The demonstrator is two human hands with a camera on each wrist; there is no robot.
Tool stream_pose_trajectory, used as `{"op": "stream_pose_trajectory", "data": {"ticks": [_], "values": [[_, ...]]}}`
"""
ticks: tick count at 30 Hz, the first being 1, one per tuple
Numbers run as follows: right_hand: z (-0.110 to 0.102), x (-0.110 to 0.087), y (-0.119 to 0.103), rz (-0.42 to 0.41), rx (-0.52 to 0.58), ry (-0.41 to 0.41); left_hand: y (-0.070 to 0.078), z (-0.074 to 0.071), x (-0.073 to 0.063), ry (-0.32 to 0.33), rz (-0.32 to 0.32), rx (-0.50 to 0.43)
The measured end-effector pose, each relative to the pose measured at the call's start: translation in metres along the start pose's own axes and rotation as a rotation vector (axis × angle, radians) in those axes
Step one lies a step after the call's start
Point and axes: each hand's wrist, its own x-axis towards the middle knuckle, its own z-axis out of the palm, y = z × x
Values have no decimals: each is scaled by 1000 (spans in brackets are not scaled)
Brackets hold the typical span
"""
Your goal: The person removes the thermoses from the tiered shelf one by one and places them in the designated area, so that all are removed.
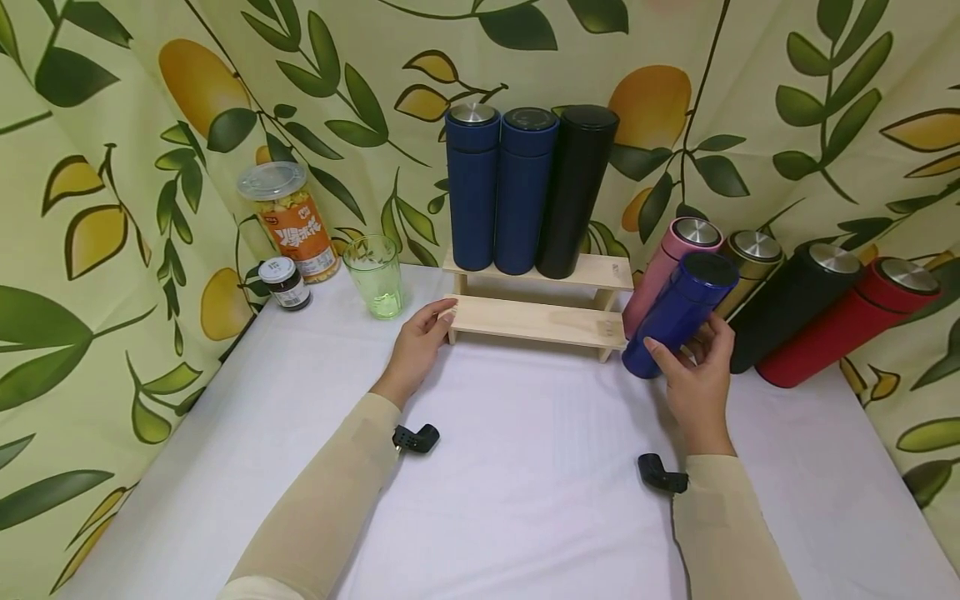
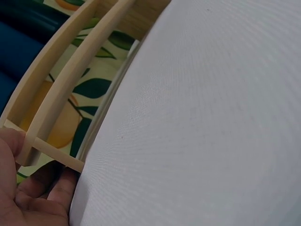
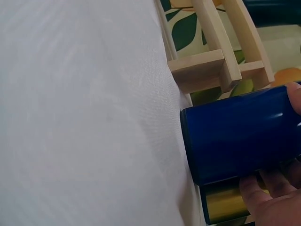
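My right hand (image 1: 701, 379) grips a glossy blue thermos flask (image 1: 675, 308) just off the right end of a two-step wooden shelf (image 1: 532, 321). The thumb lies on its near side, the fingers behind. In the right wrist view, the flask's base (image 3: 188, 146) is close to the white cloth. My left hand (image 1: 417, 346) pinches the left end of the lower step, as the left wrist view shows with the thumb and fingers around the shelf's end (image 2: 30, 146). Two dark blue flasks (image 1: 472, 196) and a black one (image 1: 577, 196) stand on the upper step.
Behind and right of the blue flask stand a pink flask (image 1: 652, 275), a gold one (image 1: 750, 258), a black one (image 1: 795, 308) and a red one (image 1: 847, 325). At the left are a green glass (image 1: 375, 279), a small jar (image 1: 285, 287) and a snack tub (image 1: 296, 229).
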Motion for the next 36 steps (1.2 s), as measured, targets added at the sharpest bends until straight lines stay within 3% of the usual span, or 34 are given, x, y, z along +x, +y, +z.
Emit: {"op": "stream_pose_trajectory", "data": {"ticks": [12, 19, 30, 36], "values": [[-1, 2, 1, 30, 4, 26, -1, 1, 0, 1, -15, -15], [-3, 2, -11, 25, 13, 33, 0, 1, -1, 13, -27, -7], [-16, 6, -41, -16, 283, 129, 1, 1, -1, 16, -30, 13], [-24, 5, -60, -82, 352, 165, 1, 1, -1, 16, -27, 6]]}}
